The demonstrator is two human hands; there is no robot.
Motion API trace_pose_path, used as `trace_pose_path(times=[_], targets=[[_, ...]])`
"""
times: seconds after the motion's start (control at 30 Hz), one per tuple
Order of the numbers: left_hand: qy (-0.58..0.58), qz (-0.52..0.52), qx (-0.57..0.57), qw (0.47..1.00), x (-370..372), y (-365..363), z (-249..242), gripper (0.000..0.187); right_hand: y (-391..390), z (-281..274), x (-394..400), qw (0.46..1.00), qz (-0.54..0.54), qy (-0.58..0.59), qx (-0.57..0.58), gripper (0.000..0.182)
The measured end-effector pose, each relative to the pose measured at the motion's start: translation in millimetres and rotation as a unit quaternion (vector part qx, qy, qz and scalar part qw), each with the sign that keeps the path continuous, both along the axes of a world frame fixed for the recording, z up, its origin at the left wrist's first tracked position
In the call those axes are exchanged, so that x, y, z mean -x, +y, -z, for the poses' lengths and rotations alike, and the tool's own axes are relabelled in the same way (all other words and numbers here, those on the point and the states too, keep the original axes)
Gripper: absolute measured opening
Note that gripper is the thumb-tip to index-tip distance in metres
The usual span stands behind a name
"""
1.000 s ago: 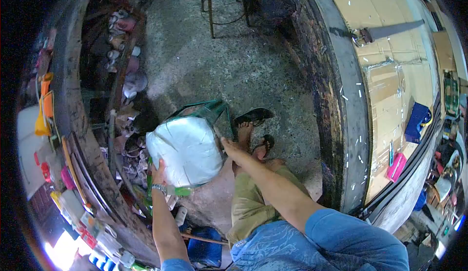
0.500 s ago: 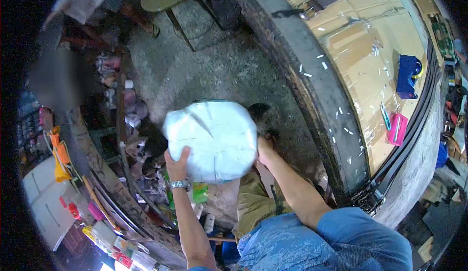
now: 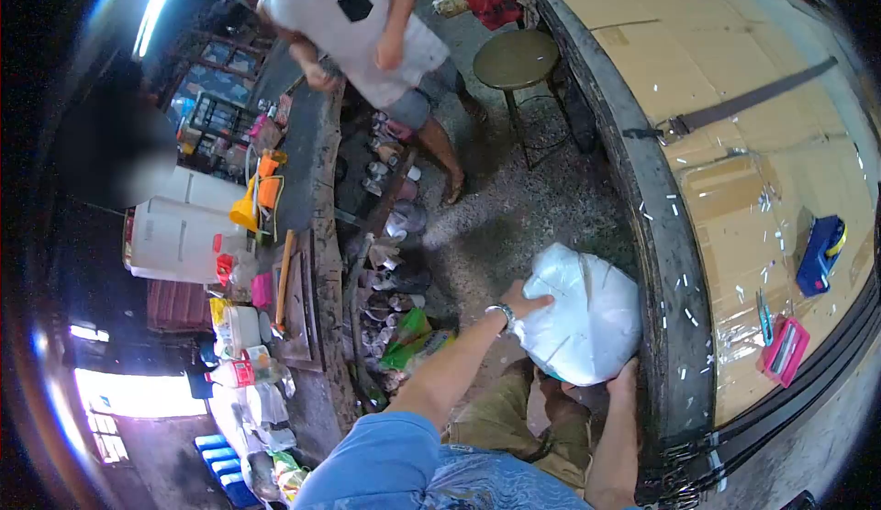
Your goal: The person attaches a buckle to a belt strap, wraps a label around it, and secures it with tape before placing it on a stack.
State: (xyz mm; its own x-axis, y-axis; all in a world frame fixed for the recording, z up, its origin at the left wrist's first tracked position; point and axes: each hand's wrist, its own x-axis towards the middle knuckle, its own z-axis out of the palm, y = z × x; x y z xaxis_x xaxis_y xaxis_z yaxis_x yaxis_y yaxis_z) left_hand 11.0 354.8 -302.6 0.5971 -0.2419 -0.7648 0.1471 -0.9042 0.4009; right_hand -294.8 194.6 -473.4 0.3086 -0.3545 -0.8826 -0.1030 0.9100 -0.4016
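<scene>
A large rounded white bundle [image 3: 583, 313] with a creased, shiny surface like plastic wrap is held low in front of my body, beside the cardboard-topped table. My left hand [image 3: 527, 305], with a metal watch at the wrist, grips its left side, thumb lying on top. At the lower right edge, my right hand [image 3: 624, 383] holds it from below, its fingers mostly hidden. What is inside the bundle cannot be seen.
The cardboard top [image 3: 670, 74] at right carries a strap [image 3: 757, 101], a blue tape dispenser [image 3: 819, 255], a pink case [image 3: 785, 349], tweezers [image 3: 763, 317] and white scraps. A person [image 3: 358, 33] stands ahead near a stool [image 3: 516, 58]. Bottles [image 3: 240, 372] and jugs crowd the left bench.
My view has swung up and left, bringing the person and the left bench into sight. The bundle, still in both hands, is now closer to the table edge and tilted differently.
</scene>
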Motion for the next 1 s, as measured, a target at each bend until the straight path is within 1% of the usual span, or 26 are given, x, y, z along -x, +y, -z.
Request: trace_pose_path(times=[0.03, 0.1, 0.13, 0.17, 0.23, 0.27, 0.3, 0.33, 0.37, 0.4, 0.43, 0.47, 0.5, 0.53, 0.57, 0.63, 0.67, 0.7, 0.73, 0.77, 0.83, 0.87, 0.9, 0.93, 0.97, 1.0], targets=[[0.000, 0.010, -0.009, 1.000, 7.9, 5.8, 15.7, 0.115, 5.2, 3.8, 2.9, 0.999, -0.004, -0.049, 0.005, 0.070], [-0.023, 0.009, 0.020, 0.999, 23.0, 10.1, 62.5, 0.113, -0.5, -19.8, 6.9, 0.998, 0.051, -0.002, -0.021, 0.068], [0.019, -0.019, 0.070, 0.997, 28.4, 1.3, 42.7, 0.106, 0.3, -20.9, 12.9, 0.998, 0.064, 0.001, -0.021, 0.068], [0.021, -0.011, 0.067, 0.998, 31.4, -3.9, 42.8, 0.106, 5.6, -22.5, 10.5, 0.998, 0.060, -0.003, -0.026, 0.067], [-0.008, 0.038, 0.073, 0.997, 32.4, -17.9, 47.1, 0.099, 7.9, -20.2, 0.9, 0.998, 0.049, -0.017, -0.034, 0.066], [-0.013, 0.038, 0.094, 0.995, 32.6, -24.5, 53.9, 0.095, 12.8, -22.8, 10.4, 0.998, 0.046, -0.025, -0.037, 0.065], [-0.014, 0.048, 0.093, 0.994, 31.1, -33.3, 63.0, 0.095, 21.6, -25.7, 17.7, 0.998, 0.043, -0.032, -0.039, 0.064], [0.007, 0.073, 0.121, 0.990, 30.3, -44.7, 65.5, 0.094, 27.3, -30.1, 17.6, 0.998, 0.040, -0.038, -0.041, 0.064], [0.028, 0.097, 0.150, 0.984, 30.2, -55.7, 68.0, 0.092, 46.1, -45.9, 34.1, 0.997, 0.036, -0.045, -0.042, 0.063], [0.008, 0.156, 0.104, 0.982, 29.7, -69.9, 72.0, 0.086, 9.4, -27.4, 0.3, 0.997, 0.031, -0.050, -0.043, 0.062], [0.009, 0.163, 0.104, 0.981, 35.6, -79.1, 82.0, 0.086, 13.0, -24.9, 9.1, 0.997, 0.025, -0.056, -0.045, 0.062], [-0.004, 0.153, 0.177, 0.972, 42.8, -89.6, 96.3, 0.084, 26.8, -22.2, 27.5, 0.997, 0.019, -0.061, -0.044, 0.061], [-0.019, 0.142, 0.251, 0.958, 44.6, -97.5, 103.8, 0.082, 143.5, -10.4, 129.8, 0.997, 0.011, -0.067, -0.042, 0.060], [-0.048, 0.201, 0.248, 0.947, 49.3, -115.1, 67.5, 0.082, 33.7, -11.6, 41.0, 0.996, 0.003, -0.074, -0.039, 0.060], [0.059, 0.198, 0.208, 0.956, 50.5, -127.6, 57.3, 0.081, 49.6, -14.0, 58.7, 0.996, -0.007, -0.080, -0.036, 0.059], [-0.041, 0.324, 0.174, 0.929, 70.1, -134.2, 113.9, 0.086, 52.5, -12.8, 62.4, 0.995, -0.032, -0.090, -0.026, 0.058], [0.007, 0.335, 0.143, 0.931, 77.0, -140.8, 90.5, 0.089, 47.6, -11.8, 60.1, 0.994, -0.045, -0.094, -0.019, 0.058], [0.006, 0.336, 0.152, 0.930, 82.1, -139.7, 88.3, 0.089, 42.7, -13.2, 60.0, 0.994, -0.058, -0.096, -0.011, 0.057], [-0.037, 0.362, 0.138, 0.921, 90.7, -132.8, 102.4, 0.090, 97.9, -1.9, 119.7, 0.993, -0.073, -0.098, 0.001, 0.057], [-0.084, 0.386, 0.124, 0.910, 99.2, -128.6, 114.7, 0.091, 92.5, -2.5, 115.7, 0.991, -0.087, -0.100, 0.015, 0.056], [-0.054, 0.293, 0.072, 0.952, 118.2, -112.0, 124.7, 0.091, 109.6, -9.3, 102.3, 0.987, -0.112, -0.108, 0.042, 0.055], [-0.054, 0.311, 0.064, 0.947, 122.0, -98.7, 128.9, 0.090, 115.6, -10.9, 102.2, 0.985, -0.120, -0.113, 0.060, 0.055], [-0.057, 0.331, 0.060, 0.940, 120.7, -88.7, 132.9, 0.089, 108.0, -21.5, 70.3, 0.982, -0.126, -0.116, 0.081, 0.054], [-0.059, 0.347, 0.037, 0.935, 123.3, -77.4, 142.0, 0.085, 89.2, -24.8, 74.4, 0.979, -0.134, -0.118, 0.102, 0.054], [-0.059, 0.361, 0.009, 0.931, 121.6, -68.3, 145.9, 0.081, 78.0, -101.3, 82.4, 0.978, -0.129, -0.116, 0.119, 0.054], [-0.023, 0.375, -0.002, 0.927, 116.1, -62.8, 130.4, 0.075, 65.2, -220.4, 40.4, 0.846, -0.465, 0.059, 0.252, 0.051]])
